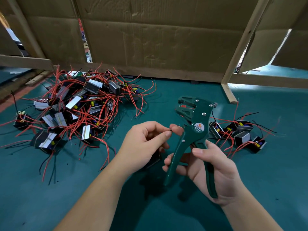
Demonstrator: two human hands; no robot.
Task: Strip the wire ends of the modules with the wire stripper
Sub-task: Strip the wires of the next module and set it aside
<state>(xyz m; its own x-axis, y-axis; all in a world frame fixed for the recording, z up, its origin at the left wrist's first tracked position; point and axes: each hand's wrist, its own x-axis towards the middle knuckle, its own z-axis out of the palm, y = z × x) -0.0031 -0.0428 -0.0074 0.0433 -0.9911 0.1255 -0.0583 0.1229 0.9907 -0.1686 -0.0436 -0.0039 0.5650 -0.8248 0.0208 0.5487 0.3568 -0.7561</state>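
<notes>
Gripping the dark green wire stripper point(196, 129) with metal rivets and a round label, the right hand point(215, 167) holds the tool upright above the table, head pointing up and to the left. The thumb lies across the right handle and the other fingers curl round the left handle; the two handles stand apart. The jaws at the head appear parted, with nothing between them.

The left hand point(146, 144) is raised just left of the tool. Its fingers are curled, and the fingertips point(168, 133) pinch the end of a thin black wire point(176, 125), whose short tip projects beside the tool's body, below the jaws and not in them. A dark block point(155, 160) shows beneath the left hand, largely hidden; whether the hand carries it cannot be told.

On the teal green table mat point(33, 197), a large heap of black box-shaped modules with silver faces and red leads point(75, 105) lies to the left, well apart from the hands. A smaller group of the same modules point(240, 132) lies to the right, just behind the tool. A brown cardboard wall point(158, 39) in a pale wooden frame point(246, 40) closes the far edge.
</notes>
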